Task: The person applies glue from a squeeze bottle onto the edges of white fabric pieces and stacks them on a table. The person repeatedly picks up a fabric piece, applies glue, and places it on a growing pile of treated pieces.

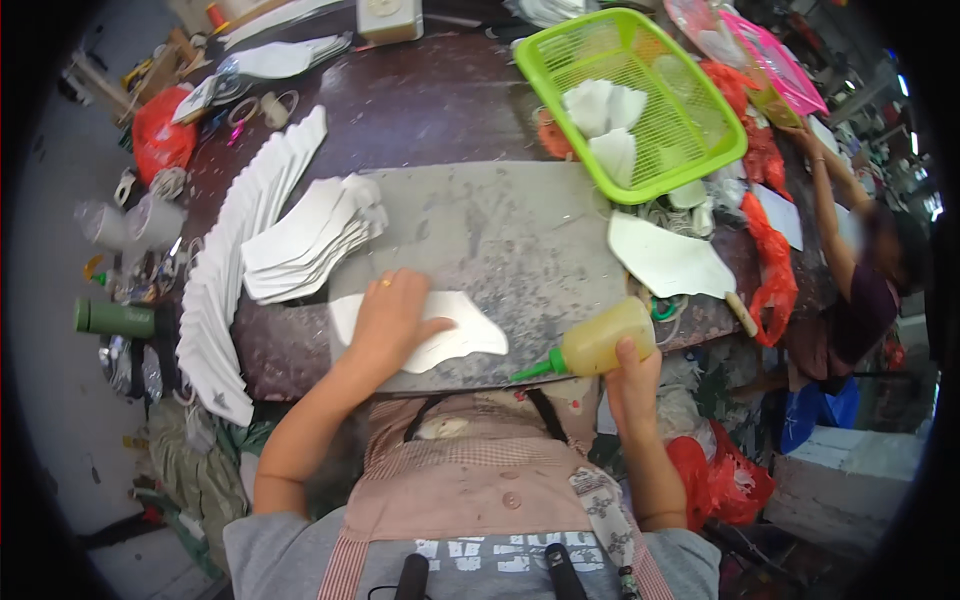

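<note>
My left hand (392,318) lies over a white cut piece (462,335) at the near edge of the grey work board (500,225), its thumb stretched out across the piece. Part of the piece is hidden beneath the hand. In my right hand (633,385) is a squeeze bottle (608,338) of yellowish liquid, tilted so that its green nozzle points left, a little to the right of the piece. To the left of the board lies a stack of similar white pieces (310,240). Farther left, a long fanned row of white pieces (225,260) curves along the table.
A lime green basket (722,150) with a few white pieces stands at the far right. Near it lie another white piece (665,255), a wooden-handled tool (740,312) and red plastic bags (770,270). Another person's arm (835,215) reaches in at the right.
</note>
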### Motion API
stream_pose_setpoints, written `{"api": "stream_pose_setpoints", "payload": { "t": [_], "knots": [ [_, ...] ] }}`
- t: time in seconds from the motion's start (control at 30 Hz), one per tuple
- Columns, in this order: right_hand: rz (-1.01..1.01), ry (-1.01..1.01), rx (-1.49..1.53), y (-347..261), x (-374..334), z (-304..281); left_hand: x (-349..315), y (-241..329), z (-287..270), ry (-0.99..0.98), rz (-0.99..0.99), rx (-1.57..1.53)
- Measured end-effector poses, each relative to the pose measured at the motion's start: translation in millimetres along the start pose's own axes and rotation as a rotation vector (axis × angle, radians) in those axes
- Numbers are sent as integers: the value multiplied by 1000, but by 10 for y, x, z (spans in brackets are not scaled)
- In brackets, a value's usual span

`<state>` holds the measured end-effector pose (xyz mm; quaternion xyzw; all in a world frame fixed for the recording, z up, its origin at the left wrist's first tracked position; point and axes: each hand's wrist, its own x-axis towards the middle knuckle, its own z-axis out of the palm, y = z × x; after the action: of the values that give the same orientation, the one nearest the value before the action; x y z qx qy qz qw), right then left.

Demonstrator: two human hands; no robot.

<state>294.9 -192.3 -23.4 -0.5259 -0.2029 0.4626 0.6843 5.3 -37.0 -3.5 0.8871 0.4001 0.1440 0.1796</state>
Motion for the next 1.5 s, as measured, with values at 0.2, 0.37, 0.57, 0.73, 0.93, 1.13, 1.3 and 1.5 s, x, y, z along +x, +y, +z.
{"api": "stream_pose_setpoints", "payload": {
  "t": [0.2, 0.37, 0.57, 0.73, 0.93, 1.13, 1.3, 1.5],
  "knots": [
    [-241, 376, 547, -242, -247, -839, 865, 336, -86, -67, 207, -594],
    [-470, 469, 626, -485, -443, -1351, 2008, 1399, 586, -79, 355, -851],
    [-468, 577, 646, -448, -687, -1498, 2508, 1664, 1536, -148, 384, -765],
    [-371, 540, 644, -387, -597, -1484, 2469, 1606, 1467, 32, 552, -534],
    [-246, 331, 574, -145, -340, -1065, 1187, 1122, 155, 246, 681, -213],
    [-20, 104, 595, 236, 123, -269, 370, -694, -697, 576, -153, 264],
    [-40, -27, 453, 416, 381, 83, 225, -1605, -521, 288, -462, -30],
    [-27, -20, 594, 345, 351, 26, 93, -1344, -556, 849, -385, -219]
  ]
}}
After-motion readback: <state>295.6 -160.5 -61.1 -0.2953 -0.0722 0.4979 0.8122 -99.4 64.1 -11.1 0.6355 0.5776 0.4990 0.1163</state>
